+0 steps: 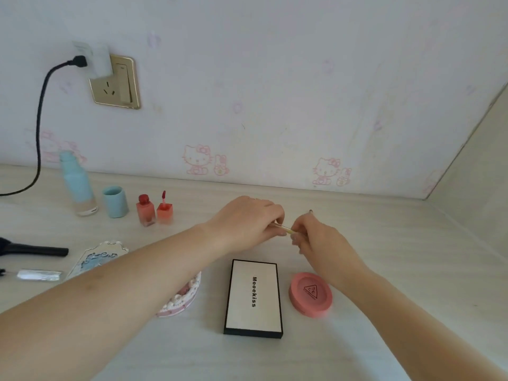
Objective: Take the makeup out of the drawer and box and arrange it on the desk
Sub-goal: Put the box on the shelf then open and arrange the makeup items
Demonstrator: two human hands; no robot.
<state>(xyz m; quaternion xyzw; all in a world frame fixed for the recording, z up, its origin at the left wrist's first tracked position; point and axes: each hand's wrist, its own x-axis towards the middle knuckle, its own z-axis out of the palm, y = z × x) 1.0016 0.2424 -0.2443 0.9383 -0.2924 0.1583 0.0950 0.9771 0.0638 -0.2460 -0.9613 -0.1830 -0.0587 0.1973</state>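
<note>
Lying nearest on the surface [384,243] are a flat white palette [253,298] with a black rim, printed "Mooekiss", and just right of it a round pink compact [310,295] bearing a triangle logo whose letters are too small to read. Behind them both hands meet over a thin stick [284,229], pale and glossy, probably a slim pencil or brush. The left hand [244,220] has its grip pinched on one end, the right hand [316,237] pinches the other, holding it just above the surface. It looks light, stiff and a little slippery, so a fingertip hold near the middle should suit it. Further back left stand two red bottles [154,209], a blue cap [115,202] and a blue bottle [78,185].
</note>
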